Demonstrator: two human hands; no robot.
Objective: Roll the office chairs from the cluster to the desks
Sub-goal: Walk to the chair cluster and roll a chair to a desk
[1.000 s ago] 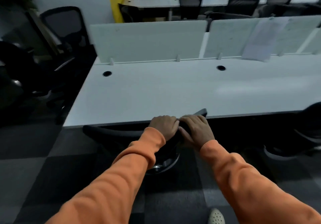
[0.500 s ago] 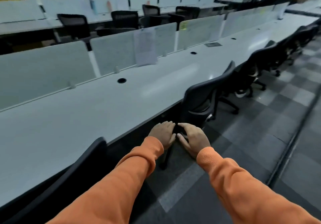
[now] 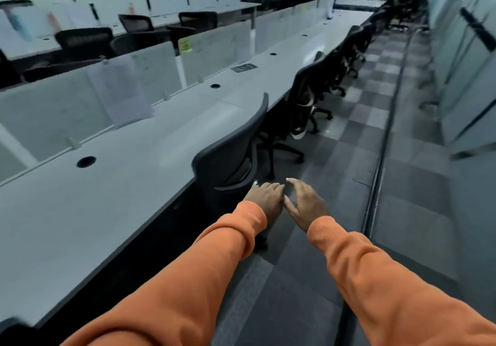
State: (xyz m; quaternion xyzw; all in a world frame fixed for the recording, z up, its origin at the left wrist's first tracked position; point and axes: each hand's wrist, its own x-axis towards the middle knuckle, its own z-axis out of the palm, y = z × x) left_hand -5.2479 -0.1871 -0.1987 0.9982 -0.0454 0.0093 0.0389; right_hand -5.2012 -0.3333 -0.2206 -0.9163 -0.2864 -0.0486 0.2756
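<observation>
The black office chair (image 3: 230, 152) is tucked against the long white desk (image 3: 120, 184), just ahead of the left hand (image 3: 264, 198); I can't tell whether the two touch. Both hands are flat with relaxed fingers and hold nothing, the right hand (image 3: 304, 203) close beside the left. More chairs (image 3: 308, 96) line the desk beyond them.

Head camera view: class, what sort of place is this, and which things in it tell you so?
Probably an open-plan office: a long white desk with cable holes, frosted divider panels, and a row of black wheeled chairs.
</observation>
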